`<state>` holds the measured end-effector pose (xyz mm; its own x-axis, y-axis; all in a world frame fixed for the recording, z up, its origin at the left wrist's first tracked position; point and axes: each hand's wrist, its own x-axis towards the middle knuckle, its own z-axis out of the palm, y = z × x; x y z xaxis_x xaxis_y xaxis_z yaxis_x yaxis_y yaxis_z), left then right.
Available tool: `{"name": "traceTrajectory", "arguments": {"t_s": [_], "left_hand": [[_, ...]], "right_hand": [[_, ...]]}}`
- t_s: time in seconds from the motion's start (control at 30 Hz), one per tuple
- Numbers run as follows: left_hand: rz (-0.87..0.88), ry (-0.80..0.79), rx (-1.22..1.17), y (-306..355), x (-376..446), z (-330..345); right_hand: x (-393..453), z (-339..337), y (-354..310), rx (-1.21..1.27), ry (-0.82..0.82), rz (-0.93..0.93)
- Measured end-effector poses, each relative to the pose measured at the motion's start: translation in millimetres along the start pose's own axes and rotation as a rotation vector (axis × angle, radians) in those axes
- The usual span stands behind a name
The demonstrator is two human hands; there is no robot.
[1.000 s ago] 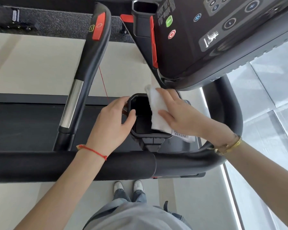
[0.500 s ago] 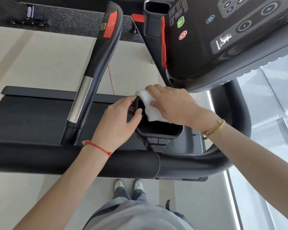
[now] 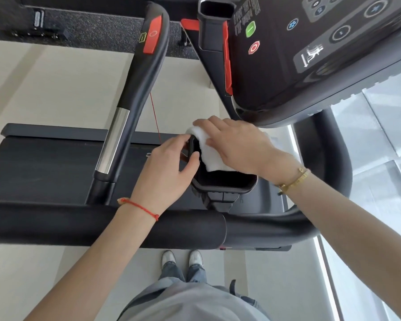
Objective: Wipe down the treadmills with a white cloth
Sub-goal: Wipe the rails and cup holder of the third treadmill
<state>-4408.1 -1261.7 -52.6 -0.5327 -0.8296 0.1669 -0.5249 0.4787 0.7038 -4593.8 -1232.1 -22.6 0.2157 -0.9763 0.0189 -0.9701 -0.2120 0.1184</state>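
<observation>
**Cloth pressed over the holder's far corner**

At frame centre, the right hand [image 3: 237, 147] presses the white cloth [image 3: 210, 156] flat-fingered over the upper-left rim of the black cup holder [image 3: 225, 181]. A second ago the cloth lay along the holder's right side. The left hand [image 3: 166, 169] still grips the holder's left rim, thumb inside. The treadmill console [image 3: 310, 54] fills the upper right.
</observation>
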Motion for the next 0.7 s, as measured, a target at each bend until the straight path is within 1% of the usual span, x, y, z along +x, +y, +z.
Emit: {"name": "traceTrajectory", "arguments": {"t_s": [0.07, 0.13, 0.3, 0.43, 0.53, 0.6, 0.7], "left_hand": [[-0.003, 0.003, -0.002, 0.4, -0.2, -0.3], [-0.002, 0.007, -0.002, -0.1, -0.2, -1.3], [-0.007, -0.011, -0.002, -1.6, -0.1, -1.6], [0.000, -0.014, 0.004, -2.2, 0.2, -1.7], [0.014, -0.010, 0.002, -0.9, 0.1, -1.4], [0.019, -0.008, -0.002, -0.3, -0.3, -1.4], [0.018, -0.013, 0.002, 0.1, 0.0, -2.0]], "right_hand": [[4.6, 0.1, -2.3, -0.052, 0.017, 0.001], [-1.2, -0.8, -0.2, -0.013, 0.028, 0.037], [-29.6, -1.4, 5.9, 0.269, 0.022, 0.177], [-58.9, 0.0, -4.2, 0.543, 0.029, 0.385], [-72.8, 2.8, -17.7, 0.672, 0.032, 0.509], [-71.3, 2.8, -19.7, 0.732, 0.042, 0.543], [-52.6, 0.0, -9.0, 0.764, -0.001, 0.571]]}}
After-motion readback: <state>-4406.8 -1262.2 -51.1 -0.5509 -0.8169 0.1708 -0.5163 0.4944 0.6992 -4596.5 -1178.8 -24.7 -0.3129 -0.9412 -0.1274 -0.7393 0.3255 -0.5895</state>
